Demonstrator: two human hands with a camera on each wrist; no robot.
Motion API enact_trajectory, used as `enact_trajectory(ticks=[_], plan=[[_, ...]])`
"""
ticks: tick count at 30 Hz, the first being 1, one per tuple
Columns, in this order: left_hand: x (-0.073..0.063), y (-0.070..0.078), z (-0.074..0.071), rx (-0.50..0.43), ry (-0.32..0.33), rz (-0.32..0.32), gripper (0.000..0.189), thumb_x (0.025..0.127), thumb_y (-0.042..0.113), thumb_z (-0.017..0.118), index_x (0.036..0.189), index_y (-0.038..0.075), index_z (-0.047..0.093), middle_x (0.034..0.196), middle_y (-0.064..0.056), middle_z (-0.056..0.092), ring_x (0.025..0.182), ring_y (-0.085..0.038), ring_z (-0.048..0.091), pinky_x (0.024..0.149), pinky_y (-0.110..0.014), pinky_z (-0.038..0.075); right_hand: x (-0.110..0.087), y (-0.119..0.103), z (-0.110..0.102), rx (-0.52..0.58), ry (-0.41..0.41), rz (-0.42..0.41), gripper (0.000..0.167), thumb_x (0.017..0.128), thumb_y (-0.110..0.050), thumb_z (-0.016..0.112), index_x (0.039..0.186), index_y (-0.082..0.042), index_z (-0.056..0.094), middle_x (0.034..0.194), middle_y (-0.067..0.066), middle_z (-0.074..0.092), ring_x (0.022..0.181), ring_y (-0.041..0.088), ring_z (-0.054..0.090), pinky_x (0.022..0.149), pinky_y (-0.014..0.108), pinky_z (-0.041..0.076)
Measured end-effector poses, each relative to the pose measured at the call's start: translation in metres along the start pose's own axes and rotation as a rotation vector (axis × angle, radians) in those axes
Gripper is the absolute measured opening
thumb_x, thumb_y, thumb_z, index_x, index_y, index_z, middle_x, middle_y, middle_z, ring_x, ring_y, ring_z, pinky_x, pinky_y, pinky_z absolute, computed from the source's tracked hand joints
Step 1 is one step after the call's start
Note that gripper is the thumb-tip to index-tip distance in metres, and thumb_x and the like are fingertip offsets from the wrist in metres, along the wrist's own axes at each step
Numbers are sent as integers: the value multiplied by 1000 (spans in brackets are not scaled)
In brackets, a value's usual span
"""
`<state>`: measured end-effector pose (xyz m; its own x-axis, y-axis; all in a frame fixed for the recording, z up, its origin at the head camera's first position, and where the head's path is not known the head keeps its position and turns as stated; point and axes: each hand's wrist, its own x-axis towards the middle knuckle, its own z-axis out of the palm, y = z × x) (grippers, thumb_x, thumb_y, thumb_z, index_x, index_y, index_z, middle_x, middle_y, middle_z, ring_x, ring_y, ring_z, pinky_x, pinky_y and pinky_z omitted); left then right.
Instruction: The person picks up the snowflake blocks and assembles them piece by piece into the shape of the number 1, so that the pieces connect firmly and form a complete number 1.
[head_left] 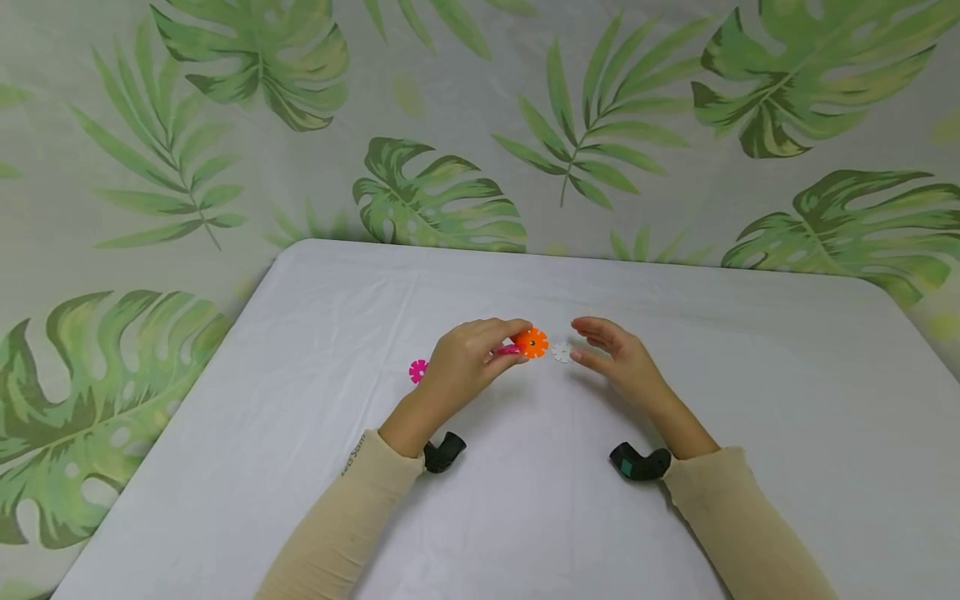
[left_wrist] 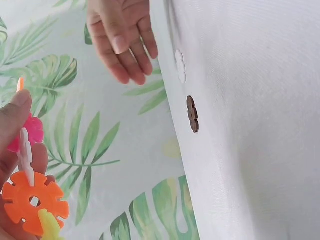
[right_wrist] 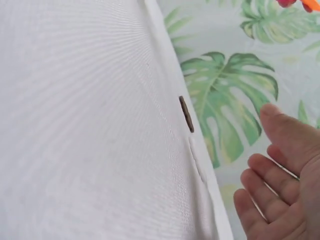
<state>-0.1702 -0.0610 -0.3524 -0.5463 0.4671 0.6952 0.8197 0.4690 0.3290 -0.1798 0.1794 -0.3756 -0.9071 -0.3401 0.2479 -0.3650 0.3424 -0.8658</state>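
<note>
My left hand (head_left: 472, 354) pinches a chain of joined, notched plastic discs between thumb and fingers. At its tip in the head view is an orange disc (head_left: 534, 342), with a pink piece (head_left: 507, 350) behind it. The left wrist view also shows a white disc (left_wrist: 25, 157), another orange disc (left_wrist: 35, 202) and a yellow piece (left_wrist: 49, 225) in the chain. My right hand (head_left: 618, 354) holds nothing, its fingers spread loosely beside a loose white disc (head_left: 562, 352). A brown disc (left_wrist: 192, 114) lies close to that white one on the table.
A pink disc (head_left: 417, 372) shows just left of my left wrist. Black curved wrist devices (head_left: 446, 452) sit by both cuffs. The white-covered table (head_left: 525, 517) reaches back to a leaf-patterned backdrop (head_left: 450, 108).
</note>
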Motion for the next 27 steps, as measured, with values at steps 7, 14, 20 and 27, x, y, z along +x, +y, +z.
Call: enact_trajectory(ticks=[7,14,20,27], plan=[[0,-1,1,0,0,-1,37,73,15,76,107,6,65,95,-2,66,81,-13,61,74,-20,46,4,38,0,-7,-28,55,46,82,-8,66,122,5,48,123,19,50,116,31,44,98,41,32],[-1,-1,1,-3,-4,-3,37,73,15,76,107,6,65,95,-2,66,80,-13,61,74,-20,46,4,51,1,-82,-28,72,45,81,-18,68,120,-2,52,119,13,54,112,26,49,96,39,35],[0,-1,1,-4,-4,-5,37,72,15,76,107,6,65,96,-3,66,80,-13,61,74,-20,46,6,51,2,-123,-47,92,40,82,-18,67,117,-4,54,116,10,56,109,25,51,95,40,37],[-1,-4,2,-3,1,-3,37,72,15,76,107,6,65,97,-2,66,83,-12,61,76,-19,46,12,50,5,-183,-21,104,33,82,-12,67,112,-3,55,109,13,58,100,26,53,89,42,40]])
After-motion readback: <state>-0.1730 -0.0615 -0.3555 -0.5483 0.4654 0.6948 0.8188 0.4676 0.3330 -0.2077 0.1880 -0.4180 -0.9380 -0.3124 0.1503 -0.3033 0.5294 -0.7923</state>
